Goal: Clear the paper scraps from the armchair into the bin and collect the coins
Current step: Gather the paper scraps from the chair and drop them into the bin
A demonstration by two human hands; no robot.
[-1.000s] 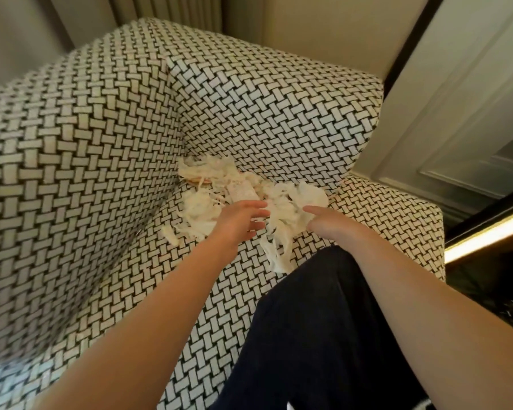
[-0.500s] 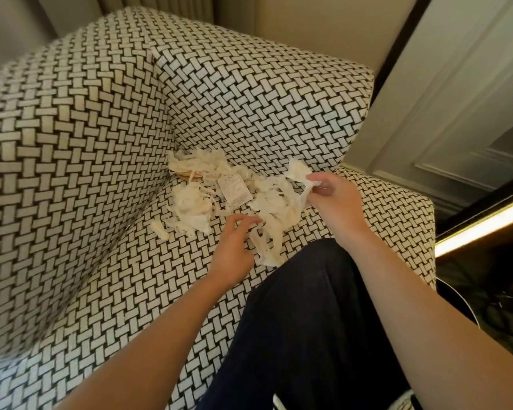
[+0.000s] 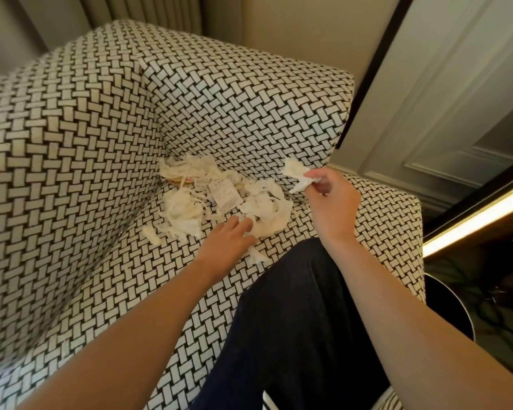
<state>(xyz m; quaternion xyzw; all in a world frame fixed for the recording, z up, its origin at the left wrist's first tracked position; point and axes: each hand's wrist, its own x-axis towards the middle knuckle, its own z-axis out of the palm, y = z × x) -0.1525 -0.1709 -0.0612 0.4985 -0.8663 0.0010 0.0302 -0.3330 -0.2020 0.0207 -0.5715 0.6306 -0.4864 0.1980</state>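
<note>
Cream-white paper scraps (image 3: 190,208) lie in a loose heap on the armchair (image 3: 71,173) seat, gathered toward its back corner. They are torn, curled strips and crumpled bits, some yellowish. A flat printed slip (image 3: 226,197) lies on top near the middle, and one stray bit (image 3: 256,257) sits apart nearer the front. The right hand (image 3: 330,202) pinches a crumpled scrap (image 3: 295,173) between thumb and fingertips, held just above the heap's right edge. The left hand (image 3: 227,242) reaches in with fingers stretched out and relaxed, their tips touching the nearest scraps. A dark-trousered knee (image 3: 293,306) is over the front of the black-and-white woven seat. Low at the chair's right side a dark round rim (image 3: 453,303) shows.
</note>
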